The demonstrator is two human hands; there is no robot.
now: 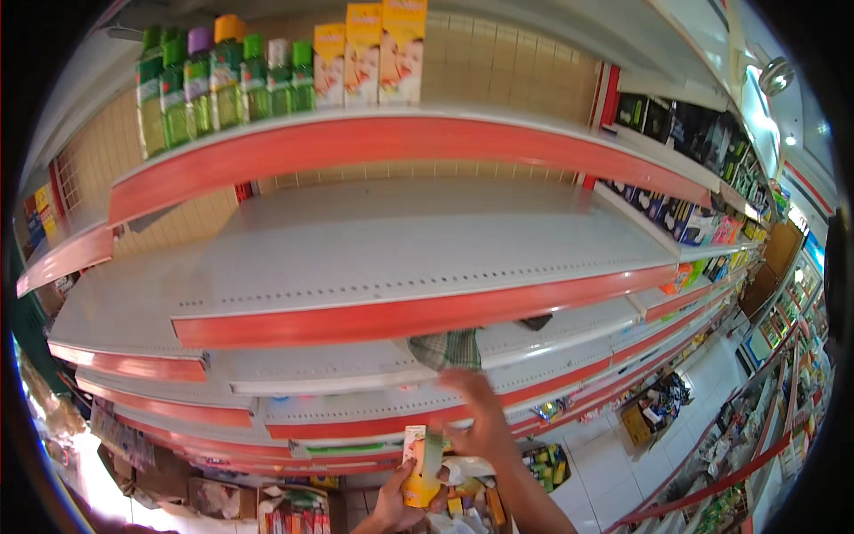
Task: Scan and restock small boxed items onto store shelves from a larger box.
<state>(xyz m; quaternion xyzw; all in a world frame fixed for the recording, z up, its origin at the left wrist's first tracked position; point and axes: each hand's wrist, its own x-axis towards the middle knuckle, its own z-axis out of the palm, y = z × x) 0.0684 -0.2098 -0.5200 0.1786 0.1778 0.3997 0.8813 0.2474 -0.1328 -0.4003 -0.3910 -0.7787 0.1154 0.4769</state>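
Observation:
My left hand [391,504], low in the middle, is closed round a small yellow and white carton [416,485] that stands nearly upright. A pale green face or side of it shows at its right. My right hand [476,414] is raised just above and right of the carton, slightly blurred, thumb and fingers apart, with nothing visible between them. Right above its fingertips, a green checked cloth [449,349] lies on a lower shelf and droops over the front edge. Whether the fingers touch the cloth I cannot tell.
Red-edged grey shelves [427,325] curve across in front. The upper one bears several green bottles [253,76] and three yellow cartons [363,58]. A dark object [535,322] lies right of the cloth. Below are boxes of goods [298,512] and a carton [656,409] on the tiled floor.

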